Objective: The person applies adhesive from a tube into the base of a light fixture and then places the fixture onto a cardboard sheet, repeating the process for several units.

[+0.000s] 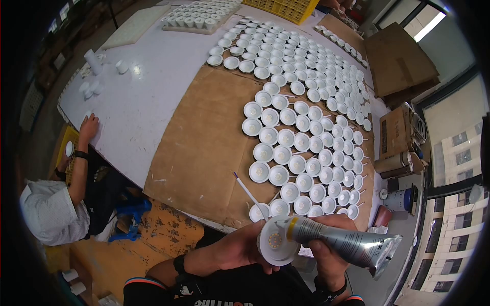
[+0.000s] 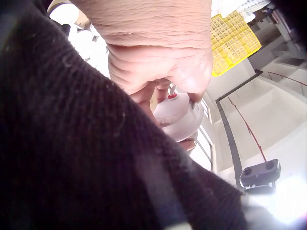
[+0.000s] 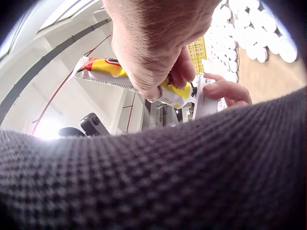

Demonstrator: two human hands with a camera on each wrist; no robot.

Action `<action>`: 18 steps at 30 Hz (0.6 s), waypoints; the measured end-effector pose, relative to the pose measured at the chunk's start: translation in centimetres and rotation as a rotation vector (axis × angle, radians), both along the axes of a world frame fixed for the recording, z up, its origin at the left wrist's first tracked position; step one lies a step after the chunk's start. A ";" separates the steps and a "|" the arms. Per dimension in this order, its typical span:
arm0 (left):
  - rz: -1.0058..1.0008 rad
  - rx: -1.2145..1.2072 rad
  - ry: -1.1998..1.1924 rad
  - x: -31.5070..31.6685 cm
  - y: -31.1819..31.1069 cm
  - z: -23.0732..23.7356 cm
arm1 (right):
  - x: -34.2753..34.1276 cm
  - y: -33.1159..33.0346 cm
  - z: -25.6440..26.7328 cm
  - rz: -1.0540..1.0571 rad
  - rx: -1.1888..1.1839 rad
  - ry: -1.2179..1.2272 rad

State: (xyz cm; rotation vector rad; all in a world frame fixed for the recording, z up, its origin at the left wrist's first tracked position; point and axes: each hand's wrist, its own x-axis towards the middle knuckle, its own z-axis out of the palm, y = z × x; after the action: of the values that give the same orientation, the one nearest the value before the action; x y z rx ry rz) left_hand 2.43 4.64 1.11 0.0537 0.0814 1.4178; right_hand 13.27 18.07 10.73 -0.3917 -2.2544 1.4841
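My left hand [image 1: 237, 250] grips a round white LED downlight [image 1: 278, 256] by its rim. Its hollow face, with a ring of small yellow LED chips, is turned up toward the head camera. A white cable [image 1: 249, 189] sticks out past it toward the table. In the left wrist view, the back of the same downlight [image 2: 180, 114] shows under the curled fingers. With my right hand [image 1: 331, 262] I hold a silver glue tube [image 1: 352, 247], its crimped end to the right. Its nozzle end overlaps the downlight's rim; in the right wrist view the tube [image 3: 103, 72] looks yellow, red and white.
Many white downlights [image 1: 286, 137] stand in rows on brown cardboard [image 1: 199, 127] over the white table [image 1: 148, 92]. A yellow crate [image 1: 286, 10] and a tray of white cups [image 1: 196, 23] are at the back. Another person [image 1: 56, 209] sits at the left edge.
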 end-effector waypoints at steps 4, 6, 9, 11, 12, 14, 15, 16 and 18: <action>0.018 -0.007 -0.001 -0.1 -0.2 0.0 | 0.1 0.0 -0.4 -0.026 0.138 0.037; 0.016 -0.002 -0.009 -0.2 -0.2 -0.1 | -0.2 -0.6 -0.6 -0.114 0.142 0.036; 0.014 -0.043 0.029 -0.1 -0.3 0.0 | -0.6 -1.1 -0.3 -0.219 0.192 -0.013; 0.071 -0.044 -0.009 -0.1 -0.3 0.0 | -0.6 -1.0 0.0 -0.242 0.239 -0.060; 0.063 -0.044 -0.005 -0.2 -0.3 0.0 | -0.5 -0.8 0.2 -0.217 0.294 -0.088; 0.119 -0.108 0.023 -0.3 -0.4 0.2 | -0.2 -0.7 0.3 -0.198 0.347 -0.114; 0.114 -0.094 0.039 -0.3 -0.5 0.1 | 0.0 -0.7 0.3 -0.225 0.292 -0.119; 0.110 -0.095 0.043 -0.2 -0.5 0.0 | 0.1 -0.7 0.3 -0.251 0.237 -0.123; 0.139 -0.114 0.089 -0.1 -0.5 -0.1 | 0.1 -0.4 1.4 -0.183 0.262 -0.209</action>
State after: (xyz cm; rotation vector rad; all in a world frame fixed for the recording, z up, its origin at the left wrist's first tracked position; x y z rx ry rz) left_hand 2.35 4.11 0.98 0.0173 0.2432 1.5471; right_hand 13.34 17.71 12.18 -0.6769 -2.4580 1.0836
